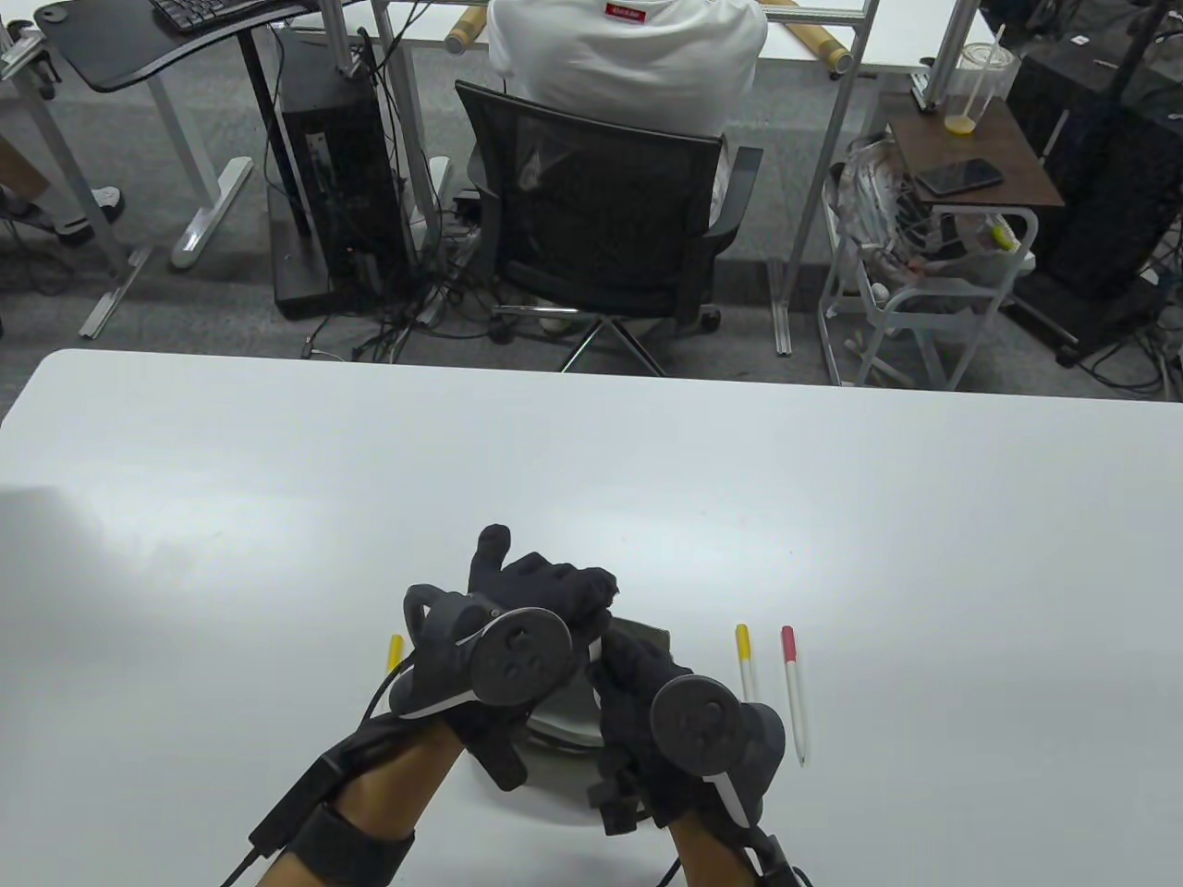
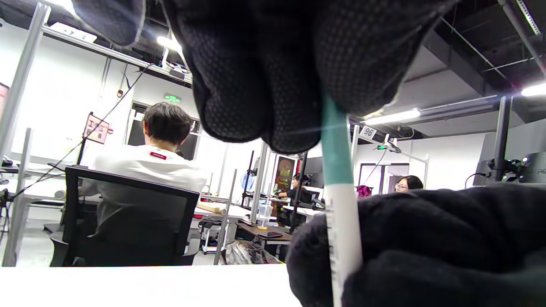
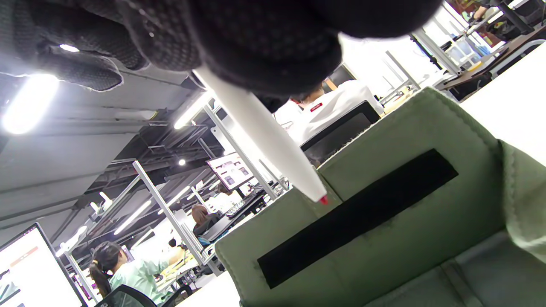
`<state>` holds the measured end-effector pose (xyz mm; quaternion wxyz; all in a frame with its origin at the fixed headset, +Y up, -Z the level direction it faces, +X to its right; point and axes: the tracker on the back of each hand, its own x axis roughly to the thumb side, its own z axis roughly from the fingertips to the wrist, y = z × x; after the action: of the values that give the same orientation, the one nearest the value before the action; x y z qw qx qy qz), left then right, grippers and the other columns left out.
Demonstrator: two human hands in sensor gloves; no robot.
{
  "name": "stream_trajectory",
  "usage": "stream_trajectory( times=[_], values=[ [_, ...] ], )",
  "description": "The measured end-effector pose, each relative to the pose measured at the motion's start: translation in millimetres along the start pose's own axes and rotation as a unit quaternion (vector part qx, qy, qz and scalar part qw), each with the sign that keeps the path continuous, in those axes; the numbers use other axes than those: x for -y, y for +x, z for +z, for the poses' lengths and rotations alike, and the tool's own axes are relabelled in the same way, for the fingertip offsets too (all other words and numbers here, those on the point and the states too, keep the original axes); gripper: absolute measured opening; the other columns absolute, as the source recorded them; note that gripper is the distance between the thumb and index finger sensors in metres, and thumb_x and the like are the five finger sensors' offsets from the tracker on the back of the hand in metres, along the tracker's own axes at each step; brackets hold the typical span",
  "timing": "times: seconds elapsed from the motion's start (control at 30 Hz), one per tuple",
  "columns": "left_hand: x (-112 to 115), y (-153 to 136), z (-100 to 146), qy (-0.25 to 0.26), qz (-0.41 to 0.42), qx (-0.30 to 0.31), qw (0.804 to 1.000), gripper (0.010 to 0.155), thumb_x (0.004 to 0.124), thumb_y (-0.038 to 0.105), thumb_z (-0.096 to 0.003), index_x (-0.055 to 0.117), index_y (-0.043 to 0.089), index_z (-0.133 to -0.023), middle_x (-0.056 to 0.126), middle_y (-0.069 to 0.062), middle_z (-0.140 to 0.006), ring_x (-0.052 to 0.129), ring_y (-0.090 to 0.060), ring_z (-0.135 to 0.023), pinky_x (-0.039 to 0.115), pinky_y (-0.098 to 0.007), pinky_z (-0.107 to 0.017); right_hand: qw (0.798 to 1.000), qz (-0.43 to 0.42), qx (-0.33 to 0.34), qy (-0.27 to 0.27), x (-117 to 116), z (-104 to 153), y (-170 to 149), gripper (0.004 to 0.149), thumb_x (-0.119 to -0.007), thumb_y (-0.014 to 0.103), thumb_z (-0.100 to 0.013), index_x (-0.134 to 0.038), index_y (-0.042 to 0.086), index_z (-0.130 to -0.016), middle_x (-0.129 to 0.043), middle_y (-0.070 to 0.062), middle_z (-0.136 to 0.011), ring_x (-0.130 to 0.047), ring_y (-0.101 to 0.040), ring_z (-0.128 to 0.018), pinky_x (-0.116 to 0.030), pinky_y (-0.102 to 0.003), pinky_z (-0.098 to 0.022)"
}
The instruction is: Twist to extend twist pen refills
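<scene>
Both hands hold one twist pen between them above the table. In the left wrist view the pen has a teal top and a white barrel. My left hand grips the teal top, and its fingers close around it. My right hand grips the white barrel. In the right wrist view the barrel juts out from below my fingers, and a red refill tip shows at its end. The hands mostly hide the pen in the table view.
A green pouch with a black strip lies under the hands. A yellow-capped pen and a red-capped pen lie to the right. Another yellow-capped pen lies to the left.
</scene>
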<state>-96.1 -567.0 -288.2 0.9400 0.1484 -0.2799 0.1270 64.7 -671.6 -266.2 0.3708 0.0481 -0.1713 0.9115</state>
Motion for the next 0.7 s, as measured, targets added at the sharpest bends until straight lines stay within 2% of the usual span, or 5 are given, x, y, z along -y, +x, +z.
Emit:
stream_trajectory(
  times=[0.23,0.43,0.6,0.7],
  values=[
    [6,-4,0,-0.019,0.033,0.029,0.999,0.043,0.082,0.022,-0.0497,0.084,0.023,-0.093,0.099,-0.004,-0.091,0.097,-0.03,-0.083,0.047,-0.076,-0.07,1.0,-0.001,-0.003,0.008,-1,-1,-1,0.045,-0.078,0.031,-0.033,-0.088,0.021,-0.076,-0.098,-0.006,-0.065,-0.098,-0.007,-0.024,-0.086,-0.024,-0.016],
    [9,-11,2,-0.017,0.072,0.031,0.997,0.044,0.081,0.021,-0.0506,0.082,0.025,-0.094,0.097,-0.002,-0.094,0.095,-0.03,-0.086,0.046,-0.076,-0.071,1.0,0.0,-0.001,0.006,-1,-1,-1,0.045,-0.078,0.031,-0.033,-0.088,0.022,-0.076,-0.098,-0.006,-0.064,-0.098,-0.007,-0.024,-0.086,-0.024,-0.016],
    [10,-16,8,-0.008,0.074,0.027,0.997,0.05,0.081,0.025,-0.0521,0.076,0.021,-0.102,0.093,-0.005,-0.097,0.091,-0.032,-0.09,0.045,-0.077,-0.071,1.0,0.001,0.001,0.007,-1,-1,-1,0.045,-0.078,0.032,-0.033,-0.088,0.022,-0.076,-0.098,-0.005,-0.065,-0.098,-0.008,-0.024,-0.086,-0.024,-0.016],
    [8,-29,17,0.005,0.081,0.015,0.997,0.06,0.078,0.038,-0.0541,0.066,0.018,-0.11,0.083,-0.009,-0.107,0.082,-0.038,-0.097,0.04,-0.079,-0.07,1.0,0.01,0.004,0.006,-1,-1,-1,0.045,-0.078,0.031,-0.033,-0.088,0.022,-0.076,-0.098,-0.005,-0.065,-0.098,-0.008,-0.024,-0.085,-0.024,-0.016]
  ],
)
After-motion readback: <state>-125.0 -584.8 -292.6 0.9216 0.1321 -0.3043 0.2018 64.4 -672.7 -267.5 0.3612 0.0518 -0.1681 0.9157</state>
